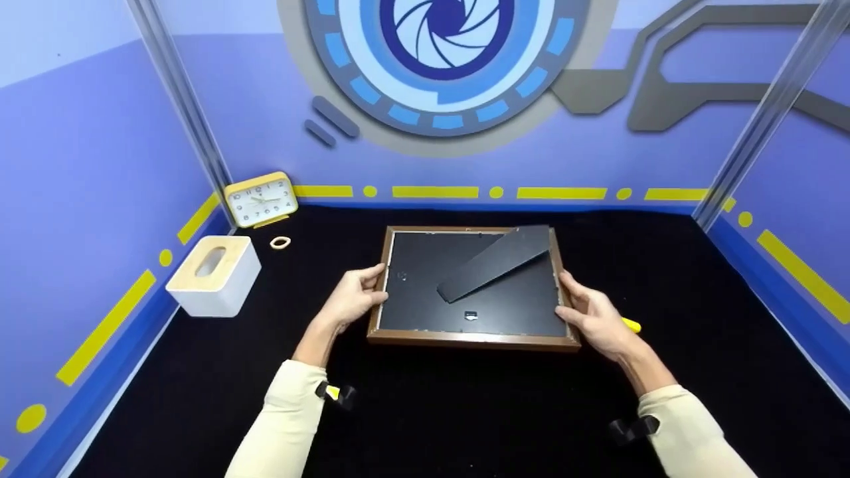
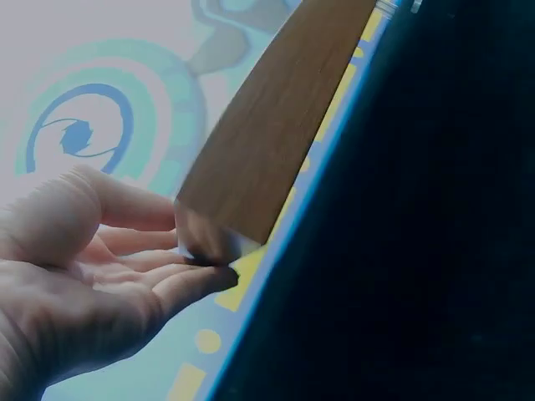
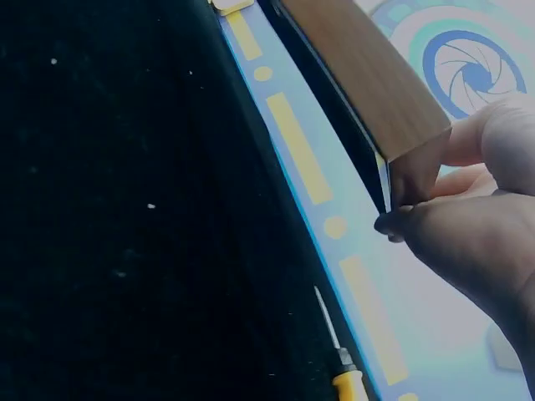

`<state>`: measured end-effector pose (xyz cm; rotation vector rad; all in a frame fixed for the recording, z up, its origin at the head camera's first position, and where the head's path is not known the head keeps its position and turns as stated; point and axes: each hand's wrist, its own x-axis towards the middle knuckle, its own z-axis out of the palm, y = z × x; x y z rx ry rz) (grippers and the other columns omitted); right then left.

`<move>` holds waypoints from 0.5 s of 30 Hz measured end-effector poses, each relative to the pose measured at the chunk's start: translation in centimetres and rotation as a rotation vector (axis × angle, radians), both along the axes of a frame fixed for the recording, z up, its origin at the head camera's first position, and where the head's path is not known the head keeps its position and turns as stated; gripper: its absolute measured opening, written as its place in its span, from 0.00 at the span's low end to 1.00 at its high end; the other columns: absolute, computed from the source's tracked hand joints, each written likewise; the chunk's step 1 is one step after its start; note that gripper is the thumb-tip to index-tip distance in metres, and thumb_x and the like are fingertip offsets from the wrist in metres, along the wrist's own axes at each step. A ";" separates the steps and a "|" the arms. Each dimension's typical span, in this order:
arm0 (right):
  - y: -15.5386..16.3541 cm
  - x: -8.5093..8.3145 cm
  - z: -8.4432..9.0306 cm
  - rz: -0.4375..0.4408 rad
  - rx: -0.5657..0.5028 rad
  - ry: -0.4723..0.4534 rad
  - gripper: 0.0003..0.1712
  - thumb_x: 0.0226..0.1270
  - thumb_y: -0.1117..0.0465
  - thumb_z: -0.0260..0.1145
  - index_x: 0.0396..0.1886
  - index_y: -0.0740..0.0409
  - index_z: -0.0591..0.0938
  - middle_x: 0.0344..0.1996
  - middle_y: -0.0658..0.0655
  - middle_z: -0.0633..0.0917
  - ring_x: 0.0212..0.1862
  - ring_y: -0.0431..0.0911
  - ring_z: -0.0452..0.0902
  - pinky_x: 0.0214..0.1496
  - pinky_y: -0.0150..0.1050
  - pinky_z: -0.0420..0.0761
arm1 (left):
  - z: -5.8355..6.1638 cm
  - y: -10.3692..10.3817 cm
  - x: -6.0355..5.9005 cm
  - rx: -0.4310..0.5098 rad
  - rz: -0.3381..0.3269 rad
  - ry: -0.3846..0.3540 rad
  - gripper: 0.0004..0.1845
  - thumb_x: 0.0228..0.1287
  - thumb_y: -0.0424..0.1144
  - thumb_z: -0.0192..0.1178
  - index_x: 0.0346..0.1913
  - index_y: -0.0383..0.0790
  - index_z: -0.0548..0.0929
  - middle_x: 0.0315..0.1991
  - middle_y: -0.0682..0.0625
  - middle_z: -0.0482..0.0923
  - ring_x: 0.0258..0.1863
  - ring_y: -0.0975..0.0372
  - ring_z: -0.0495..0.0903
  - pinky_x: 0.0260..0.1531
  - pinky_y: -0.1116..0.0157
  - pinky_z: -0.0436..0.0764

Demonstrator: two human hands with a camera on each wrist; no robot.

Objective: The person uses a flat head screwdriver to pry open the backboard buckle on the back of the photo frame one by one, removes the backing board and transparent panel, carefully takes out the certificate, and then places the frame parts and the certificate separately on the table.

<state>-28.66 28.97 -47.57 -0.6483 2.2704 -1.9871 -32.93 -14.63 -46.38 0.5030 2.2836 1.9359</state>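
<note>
A brown wooden picture frame (image 1: 473, 338) is held up over the black cloth, its black back turned to the head camera. A black easel stand (image 1: 498, 262) runs slantwise across that back, and a small metal hanger (image 1: 471, 316) shows near the lower edge. My left hand (image 1: 352, 299) grips the left side between thumb and fingers. At the opposite side my right hand (image 1: 597, 322) holds the frame the same way. From the left wrist view, the brown wooden edge (image 2: 259, 125) meets the fingertips; the right wrist view shows the thumb and fingers pinching a corner (image 3: 418, 171).
Beyond my right hand lies a yellow-handled tool (image 3: 347, 380) with a thin metal shaft. A white tissue box (image 1: 222, 289) with a wooden top, a yellow alarm clock (image 1: 262, 200) and a small light ring (image 1: 280, 243) stand at left. Printed wall panels (image 1: 465, 166) enclose the black-covered table.
</note>
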 end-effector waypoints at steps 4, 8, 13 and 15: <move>-0.9 -0.1 -1.1 -0.017 0.116 -0.025 0.41 0.71 0.79 0.55 0.75 0.79 0.43 0.77 0.72 0.37 0.78 0.59 0.29 0.75 0.48 0.41 | -1.0 0.3 -0.1 -0.042 -0.021 -0.012 0.37 0.60 0.14 0.52 0.74 0.20 0.54 0.66 0.24 0.66 0.62 0.40 0.73 0.57 0.55 0.77; -1.0 -0.1 -1.7 -0.028 0.232 -0.060 0.39 0.72 0.76 0.55 0.75 0.79 0.46 0.77 0.73 0.37 0.77 0.61 0.29 0.75 0.53 0.42 | -1.5 0.4 -0.2 -0.081 -0.041 -0.023 0.38 0.61 0.12 0.48 0.74 0.18 0.49 0.70 0.24 0.59 0.66 0.40 0.68 0.62 0.52 0.72; -0.6 -0.2 -2.2 -0.014 0.250 -0.080 0.37 0.73 0.75 0.56 0.74 0.80 0.49 0.76 0.75 0.39 0.77 0.64 0.30 0.75 0.56 0.42 | -1.8 0.5 -0.2 -0.142 -0.025 -0.052 0.39 0.60 0.12 0.52 0.73 0.16 0.49 0.72 0.25 0.54 0.70 0.41 0.61 0.67 0.52 0.65; -0.4 -0.3 -2.4 -0.010 0.251 -0.080 0.37 0.73 0.75 0.56 0.74 0.81 0.50 0.76 0.76 0.39 0.77 0.64 0.30 0.75 0.56 0.42 | -1.9 0.4 -0.3 -0.173 -0.013 -0.069 0.40 0.58 0.13 0.56 0.73 0.16 0.50 0.72 0.25 0.53 0.71 0.41 0.58 0.68 0.52 0.63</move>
